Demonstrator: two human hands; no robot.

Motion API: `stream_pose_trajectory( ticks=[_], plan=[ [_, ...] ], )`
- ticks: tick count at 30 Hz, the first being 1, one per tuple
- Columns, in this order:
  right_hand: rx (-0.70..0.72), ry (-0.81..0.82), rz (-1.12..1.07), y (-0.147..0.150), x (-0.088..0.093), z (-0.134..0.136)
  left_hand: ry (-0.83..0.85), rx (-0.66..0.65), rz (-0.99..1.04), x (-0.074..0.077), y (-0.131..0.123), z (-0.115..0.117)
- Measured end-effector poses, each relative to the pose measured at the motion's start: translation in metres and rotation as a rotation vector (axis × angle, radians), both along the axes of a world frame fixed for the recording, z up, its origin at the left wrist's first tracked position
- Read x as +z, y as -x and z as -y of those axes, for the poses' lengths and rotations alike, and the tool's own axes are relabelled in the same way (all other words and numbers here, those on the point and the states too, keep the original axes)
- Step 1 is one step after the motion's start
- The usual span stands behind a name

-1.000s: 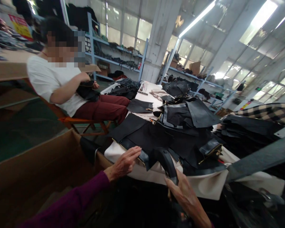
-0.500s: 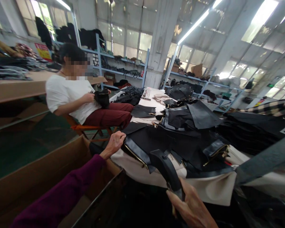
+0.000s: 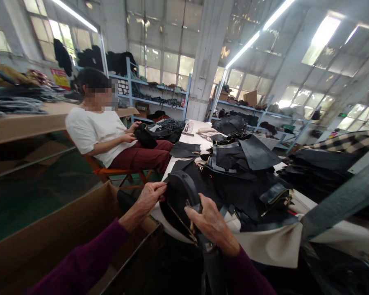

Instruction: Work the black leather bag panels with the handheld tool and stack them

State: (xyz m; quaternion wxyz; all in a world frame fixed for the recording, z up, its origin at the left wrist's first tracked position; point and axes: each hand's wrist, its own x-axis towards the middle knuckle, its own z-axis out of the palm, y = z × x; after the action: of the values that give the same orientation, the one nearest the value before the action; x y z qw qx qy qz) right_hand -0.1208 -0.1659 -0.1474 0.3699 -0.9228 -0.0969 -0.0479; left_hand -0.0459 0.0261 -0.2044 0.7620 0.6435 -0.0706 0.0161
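My left hand [image 3: 149, 199] is closed, its thumb and fingers pinching the left edge of a black bag piece [image 3: 180, 196] with a gold zipper along its side. My right hand [image 3: 213, 221] is wrapped round a black strap [image 3: 187, 183], which arches over that piece and hangs down below the table edge. Small metal fittings show on the strap beside my right hand. Several more black bag pieces [image 3: 230, 184] with gold zippers lie heaped just beyond my hands. The fingertips of my left hand are partly hidden by the black material.
A co-worker [image 3: 95, 131] sits at the left, holding a black piece. An open cardboard box [image 3: 64, 213] stands below my left arm. The pale-covered table [image 3: 270, 241] has a grey metal bar [image 3: 341, 192] at its right. Shelves [image 3: 160, 92] line the back.
My right hand has moved up and left with the strap, bringing it over the bag piece near my left hand. My left hand stays at the piece's edge. The co-worker's black piece has shifted.
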Motion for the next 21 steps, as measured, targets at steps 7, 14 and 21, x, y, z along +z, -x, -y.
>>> stream_pose_trajectory(
  ticks=[7,14,21],
  plan=[
    [-0.027,0.006,0.013,0.019,-0.001,0.018,0.196,0.047,-0.04,0.002,0.001,0.003],
    [-0.036,0.003,-0.012,0.024,-0.012,0.009,0.221,0.027,-0.062,-0.009,0.009,0.008],
    [-0.026,-0.087,0.002,0.032,-0.011,0.026,0.235,0.217,-0.16,0.012,-0.005,-0.018]
  ],
)
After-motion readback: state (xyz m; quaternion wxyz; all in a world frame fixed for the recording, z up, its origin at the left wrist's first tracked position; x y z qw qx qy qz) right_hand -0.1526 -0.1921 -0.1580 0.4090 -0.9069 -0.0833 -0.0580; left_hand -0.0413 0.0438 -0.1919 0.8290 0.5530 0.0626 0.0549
